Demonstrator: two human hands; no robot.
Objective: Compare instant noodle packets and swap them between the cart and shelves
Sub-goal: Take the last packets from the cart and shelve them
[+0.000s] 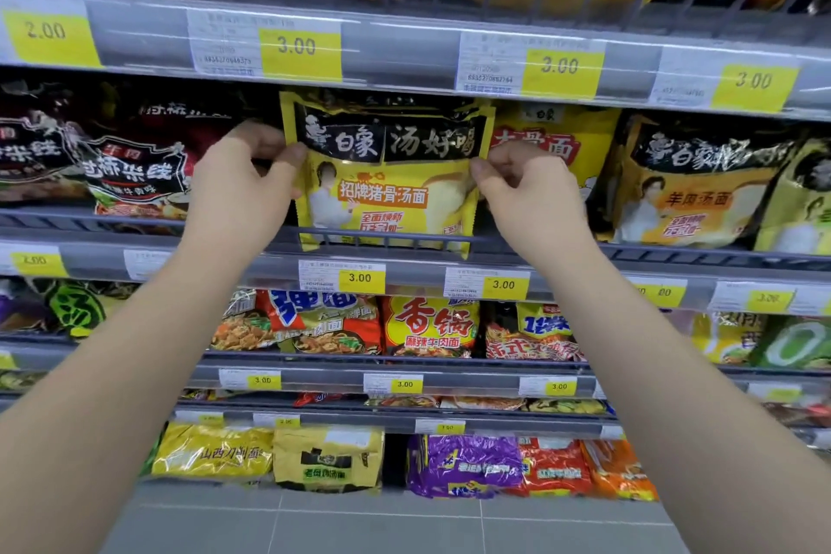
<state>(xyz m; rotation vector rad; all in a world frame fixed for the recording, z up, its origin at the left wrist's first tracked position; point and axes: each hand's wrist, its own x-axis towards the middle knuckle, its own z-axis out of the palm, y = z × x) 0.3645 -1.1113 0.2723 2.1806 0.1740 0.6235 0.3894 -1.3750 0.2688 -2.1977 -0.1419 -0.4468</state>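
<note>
A yellow noodle packet is held upright at the front of the shelf, its lower edge tucked behind the wire rail and its top close under the price strip of the tier above. It is pinched at both side seams: the left hand takes the left edge between thumb and curled fingers, and the right hand takes the right edge the same way.

As a judgement, the task is somewhere in its middle. One packet is at the shelf, in the slot above a 3.00 price tag, but whether it is being set in or lifted out cannot be told from this single view. No comparison of two packets is under way here, since only one is held. At least one transfer between shelf and cart is presumably left.

Much is hidden — the cart is not in view at all, so what has been swapped cannot be counted. The fingers behind the packet are covered by it. A second yellow packet just beside on the right is partly masked by the right hand, and the dark packets to the left are blurred. The small print on the tags is unreadable, and the top tier is cut off by the frame.
</note>
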